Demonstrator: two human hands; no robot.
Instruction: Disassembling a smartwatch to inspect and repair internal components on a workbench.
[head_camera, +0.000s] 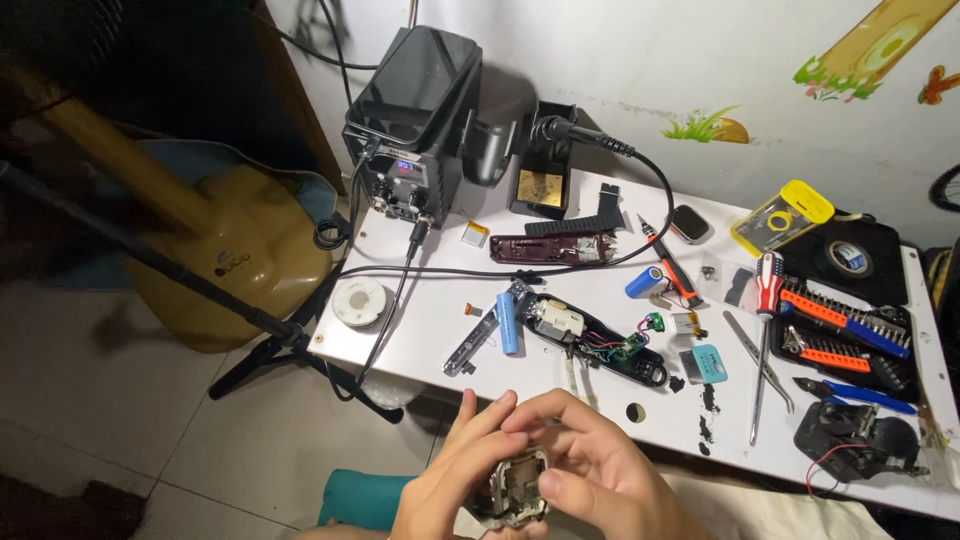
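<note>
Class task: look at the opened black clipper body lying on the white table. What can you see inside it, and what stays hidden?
Inside the clipper body: a pale motor, coloured wires and a small green board at its edge. Anything beneath the motor is covered.

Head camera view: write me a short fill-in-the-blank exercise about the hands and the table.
1. Both hands, left hand and right hand, hold one small ____ part below the table's near edge.
2. The battery lying beside the opened clipper body is ____ in colour.
3. The screwdriver with the red and white handle lies to the ____ of the bit set.

Missing words: metal; blue; left
</note>
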